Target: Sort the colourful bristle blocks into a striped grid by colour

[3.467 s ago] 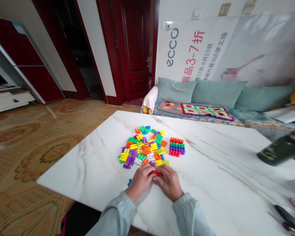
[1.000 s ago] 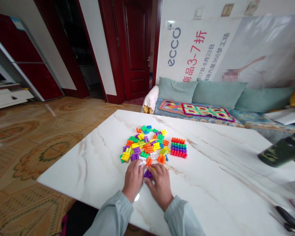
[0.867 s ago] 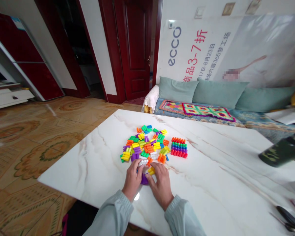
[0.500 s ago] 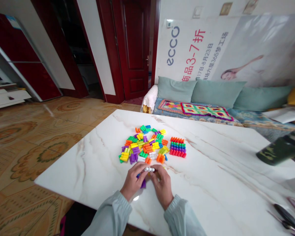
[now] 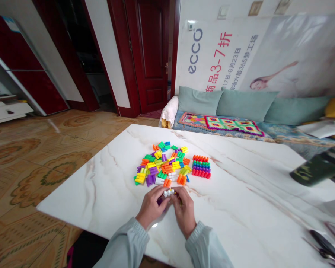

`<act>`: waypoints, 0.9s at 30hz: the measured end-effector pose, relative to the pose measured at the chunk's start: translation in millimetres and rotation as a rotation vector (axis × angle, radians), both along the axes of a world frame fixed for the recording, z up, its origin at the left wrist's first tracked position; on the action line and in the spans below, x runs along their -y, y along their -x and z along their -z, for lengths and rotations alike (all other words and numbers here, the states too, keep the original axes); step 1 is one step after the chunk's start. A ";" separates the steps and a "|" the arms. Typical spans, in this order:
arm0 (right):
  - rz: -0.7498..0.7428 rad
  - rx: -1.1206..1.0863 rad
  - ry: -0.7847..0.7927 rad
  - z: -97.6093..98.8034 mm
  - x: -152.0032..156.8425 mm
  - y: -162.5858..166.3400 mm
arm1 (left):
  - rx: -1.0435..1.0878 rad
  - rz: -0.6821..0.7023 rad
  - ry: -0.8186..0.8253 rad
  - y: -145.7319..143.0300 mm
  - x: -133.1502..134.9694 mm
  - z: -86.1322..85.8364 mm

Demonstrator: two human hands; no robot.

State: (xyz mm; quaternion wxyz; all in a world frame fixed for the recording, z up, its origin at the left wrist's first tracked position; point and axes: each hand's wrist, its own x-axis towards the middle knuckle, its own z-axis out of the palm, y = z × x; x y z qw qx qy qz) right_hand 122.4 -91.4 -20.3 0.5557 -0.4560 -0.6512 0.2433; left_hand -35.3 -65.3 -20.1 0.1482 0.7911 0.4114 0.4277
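Between the fingertips of my left hand (image 5: 153, 205) and my right hand (image 5: 183, 209) is a white plastic building piece (image 5: 169, 192) with rounded knobs facing me. Both hands are closed on it, low over the near part of the table. Some purple shows beneath my left fingers, mostly hidden. Just beyond my hands lies a loose pile of coloured plastic pieces (image 5: 162, 168), in orange, yellow, green, purple, white and blue. To the right of the pile sits a neat block of joined rows (image 5: 201, 166) in red, green, blue and purple.
The white marbled table (image 5: 240, 208) spreads around my hands. At its right side lie a dark green camouflage bottle (image 5: 318, 167) and black-handled scissors (image 5: 325, 245). A sofa (image 5: 220, 123) with pale green cushions stands beyond the far edge.
The white piece has tipped so that its knobs now show more fully toward me. Less of the purple under my left hand is visible. The pile stays as it was.
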 end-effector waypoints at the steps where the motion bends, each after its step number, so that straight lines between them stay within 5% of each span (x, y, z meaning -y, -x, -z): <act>1: 0.007 -0.004 -0.001 -0.1 0.6 0.3 | -0.009 -0.001 0.000 -0.1 0.2 -0.1; 6: 0.156 -0.039 -0.020 -1.7 -6.3 -14.4 | -0.042 -0.007 -0.001 -0.2 -0.3 -0.5; 12: 0.580 0.028 0.048 1.2 -35.7 -82.4 | -0.064 0.003 -0.012 0.7 -3.0 3.2; 17: 0.580 0.154 0.192 11.6 -49.7 -107.1 | -0.047 0.002 -0.008 -0.7 -3.8 3.2; 27: 0.584 0.249 0.140 18.1 -59.0 -101.0 | -0.047 -0.005 -0.003 0.0 -3.2 2.5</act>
